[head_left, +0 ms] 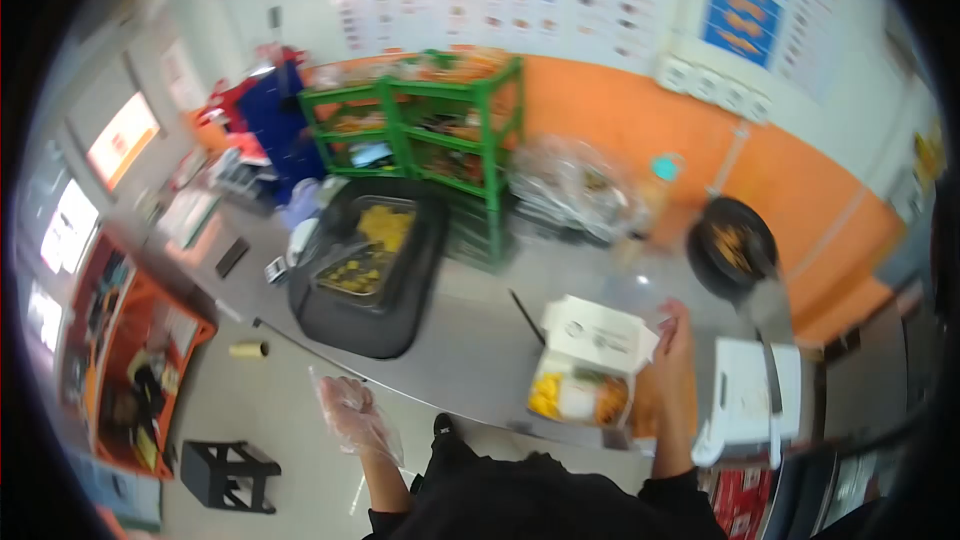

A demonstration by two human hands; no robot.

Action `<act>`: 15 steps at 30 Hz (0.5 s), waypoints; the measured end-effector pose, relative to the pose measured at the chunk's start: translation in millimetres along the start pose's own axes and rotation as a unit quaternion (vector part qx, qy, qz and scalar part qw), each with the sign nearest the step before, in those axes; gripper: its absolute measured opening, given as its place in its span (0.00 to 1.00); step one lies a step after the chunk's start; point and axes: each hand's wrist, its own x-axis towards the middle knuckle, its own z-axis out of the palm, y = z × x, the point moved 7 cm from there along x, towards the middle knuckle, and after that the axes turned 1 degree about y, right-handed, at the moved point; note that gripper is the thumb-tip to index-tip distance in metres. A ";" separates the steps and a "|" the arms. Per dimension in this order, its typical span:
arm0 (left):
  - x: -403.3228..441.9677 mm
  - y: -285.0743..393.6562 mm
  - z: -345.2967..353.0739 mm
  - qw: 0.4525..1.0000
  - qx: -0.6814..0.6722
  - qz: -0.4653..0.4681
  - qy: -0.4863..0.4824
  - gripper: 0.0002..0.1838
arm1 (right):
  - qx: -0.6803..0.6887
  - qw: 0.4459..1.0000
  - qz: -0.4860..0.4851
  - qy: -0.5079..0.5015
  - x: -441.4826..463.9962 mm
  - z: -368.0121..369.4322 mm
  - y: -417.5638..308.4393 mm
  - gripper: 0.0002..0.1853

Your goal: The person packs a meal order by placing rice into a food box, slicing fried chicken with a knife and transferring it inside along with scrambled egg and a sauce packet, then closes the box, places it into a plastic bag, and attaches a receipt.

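Note:
My left hand (350,412), in a clear plastic glove, is held out past the counter's front edge, over the floor; its fingers are blurred. At the right side of an open takeaway box (600,340), my right hand (675,328) is raised beside the lid's corner, its fingers bent together; what they hold, if anything, is too small to name. The box holds yellow pieces (546,395), white rice (577,398) and brownish food (610,402). A thin black utensil (527,317) lies just left of the lid.
A black tray (400,325) bears a clear container (385,230) of yellow food. A green rack (440,90), plastic bags (575,180) and a black pan (733,245) stand towards the wall. A knife (770,370) lies over a white board (745,380). A black stool (230,475) is on the floor.

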 end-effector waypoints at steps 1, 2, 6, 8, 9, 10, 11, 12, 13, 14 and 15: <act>8.8 8.9 -5.1 1.000 -0.008 0.021 0.014 0.10 | 0.012 0.996 -0.084 -0.013 20.4 16.8 -25.2 0.10; 17.3 14.2 -11.0 0.997 0.010 0.025 0.067 0.11 | 0.024 0.986 -0.164 -0.018 35.5 35.8 -54.0 0.08; 96.3 10.8 -65.8 0.981 -0.002 -0.003 0.192 0.12 | -0.018 0.892 -0.355 -0.279 72.6 189.0 -184.5 0.06; 133.8 11.5 -74.9 0.982 -0.016 0.005 0.186 0.12 | -0.020 0.858 -0.400 -0.321 82.4 270.5 -210.9 0.06; 151.7 13.6 -76.5 0.982 -0.020 0.009 0.186 0.12 | -0.026 0.863 -0.384 -0.328 92.7 313.6 -219.8 0.06; 168.4 18.1 -77.0 0.978 -0.019 0.000 0.208 0.12 | -0.032 0.867 -0.366 -0.338 104.2 357.3 -225.0 0.06; 186.6 20.8 -83.3 0.977 -0.028 0.003 0.213 0.12 | -0.033 0.862 -0.375 -0.339 118.1 401.4 -226.9 0.06; 204.3 24.5 -90.1 0.984 -0.020 0.016 0.177 0.10 | -0.051 0.873 -0.388 -0.292 138.8 442.6 -224.3 0.07; 222.6 29.0 -91.9 0.989 -0.011 0.032 0.141 0.09 | -0.066 0.881 -0.400 -0.243 159.1 482.5 -222.7 0.08; 238.0 34.9 -95.9 0.985 0.004 0.050 0.167 0.10 | -0.108 0.890 -0.371 -0.243 180.7 523.3 -212.5 0.10; 253.8 39.1 -104.2 0.981 -0.003 0.066 0.180 0.10 | -0.146 0.894 -0.345 -0.245 204.9 563.3 -199.6 0.12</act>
